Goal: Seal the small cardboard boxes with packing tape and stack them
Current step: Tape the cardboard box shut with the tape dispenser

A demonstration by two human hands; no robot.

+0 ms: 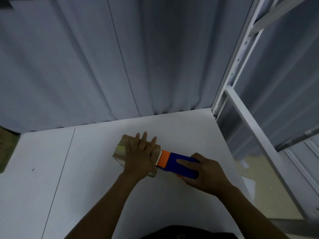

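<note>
Setting: pale grey pleated curtain (120, 57) hanging behind a white flat worktop (82, 169); the curtain's hem meets the far edge.
Right side: white perforated metal shelving frame (241, 69), standing at the right edge of the worktop.
Task item: small brown cardboard box (121, 152), resting on the worktop near its middle, flaps down, a yellowish strip on its left end.
Left hand (139, 154): flat on top of the box, fingers straight and spread, pressing down; grasps nothing.
Tool: blue plastic tape dispenser with orange front end (172, 163), just right of the box, its orange end touching the box's right edge.
Right hand (207, 175): curled round the blue body, forefinger along the top.
Left margin: greenish-brown object (6, 149), partly cut off; kind cannot be told.
</note>
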